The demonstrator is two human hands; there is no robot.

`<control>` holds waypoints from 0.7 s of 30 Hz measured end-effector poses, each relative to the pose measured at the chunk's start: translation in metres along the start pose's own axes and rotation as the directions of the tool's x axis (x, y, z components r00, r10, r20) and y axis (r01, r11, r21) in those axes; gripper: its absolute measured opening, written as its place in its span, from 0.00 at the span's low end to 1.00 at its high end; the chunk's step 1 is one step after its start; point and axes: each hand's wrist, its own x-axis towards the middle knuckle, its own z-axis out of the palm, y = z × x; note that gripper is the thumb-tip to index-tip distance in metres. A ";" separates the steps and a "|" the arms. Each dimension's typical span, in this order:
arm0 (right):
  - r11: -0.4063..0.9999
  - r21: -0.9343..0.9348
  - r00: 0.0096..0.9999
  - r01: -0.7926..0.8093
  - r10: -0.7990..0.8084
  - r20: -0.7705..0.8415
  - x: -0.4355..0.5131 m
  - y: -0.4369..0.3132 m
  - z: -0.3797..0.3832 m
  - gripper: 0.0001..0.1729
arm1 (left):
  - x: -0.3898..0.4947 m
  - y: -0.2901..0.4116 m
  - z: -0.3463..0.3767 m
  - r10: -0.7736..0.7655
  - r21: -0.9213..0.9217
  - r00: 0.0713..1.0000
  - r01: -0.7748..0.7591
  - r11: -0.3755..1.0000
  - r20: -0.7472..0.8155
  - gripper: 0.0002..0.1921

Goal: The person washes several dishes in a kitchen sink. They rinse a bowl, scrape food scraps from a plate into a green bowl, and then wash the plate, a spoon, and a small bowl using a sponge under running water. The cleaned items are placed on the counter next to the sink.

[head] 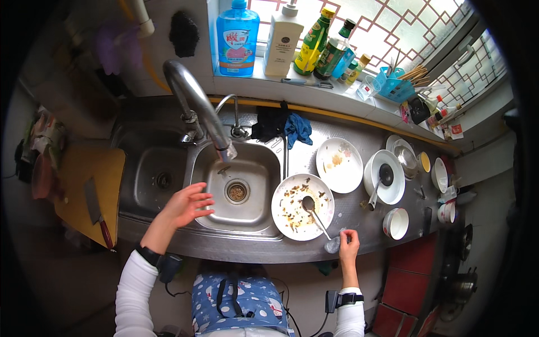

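Observation:
My left hand [185, 206] is over the left front side of the right sink basin [261, 210], fingers apart and holding nothing. At the counter's front edge, my right hand [349, 244] pinches what looks like a silvery steel-wool scrubber [332, 245]. Left of that hand, a white plate [281, 215] with brown food scraps overlaps the basin's right rim. A metal spoon [309, 204] lies in this plate, its handle reaching over the edge towards the scrubber. Behind it is a second white plate [351, 177] with a brown food stain. The gooseneck faucet [202, 97] points into the right basin; no water is seen running.
A cleaver [93, 202] lies on a yellow cutting board [71, 177] at left. Right are a large white bowl [396, 193] holding a ladle [385, 175] and a small bowl [396, 224]. Dark cloths [269, 122] lie behind the basin. Bottles [238, 42] line the windowsill.

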 end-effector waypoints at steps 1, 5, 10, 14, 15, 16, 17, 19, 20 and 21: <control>0.999 0.047 0.999 -0.007 0.009 -0.041 0.005 -0.003 0.000 0.05 | 0.011 -0.010 0.012 -0.032 0.074 0.999 0.033 0.997 -0.011 0.21; 0.993 0.048 0.989 -0.108 0.102 0.107 0.031 -0.017 0.011 0.10 | 0.054 -0.057 0.057 -0.283 0.175 0.959 0.281 0.944 -0.011 0.24; 0.951 0.045 0.800 -0.307 0.232 0.553 0.055 -0.022 0.043 0.18 | 0.087 -0.057 0.061 -0.250 0.053 0.965 0.254 0.966 -0.078 0.23; 0.924 0.243 0.837 -0.295 0.127 0.532 0.039 -0.035 0.066 0.21 | 0.094 -0.007 0.017 -0.081 -0.214 0.988 0.051 0.976 -0.132 0.34; 0.917 0.263 0.852 -0.300 0.134 0.507 0.035 -0.041 0.073 0.21 | 0.097 0.008 0.005 -0.048 -0.290 0.983 -0.006 0.957 -0.178 0.35; 0.910 0.293 0.851 -0.294 0.109 0.513 0.031 -0.049 0.080 0.21 | 0.101 0.023 -0.004 0.021 -0.329 0.983 -0.081 0.941 -0.183 0.39; 0.902 0.297 0.834 -0.315 0.114 0.539 0.027 -0.057 0.089 0.21 | 0.106 0.035 -0.011 0.083 -0.385 0.976 -0.157 0.910 -0.200 0.35; 0.864 0.390 0.822 -0.318 0.046 0.568 0.021 -0.075 0.108 0.21 | 0.116 0.057 -0.020 0.084 -0.533 0.980 -0.170 0.829 -0.182 0.30; 0.847 0.399 0.803 -0.351 0.053 0.593 0.019 -0.084 0.119 0.21 | 0.122 0.064 -0.021 0.124 -0.550 0.965 -0.235 0.802 -0.230 0.24; 0.855 0.360 0.800 -0.373 0.100 0.591 0.016 -0.092 0.129 0.21 | 0.126 0.071 -0.023 0.195 -0.574 0.947 -0.310 0.758 -0.254 0.16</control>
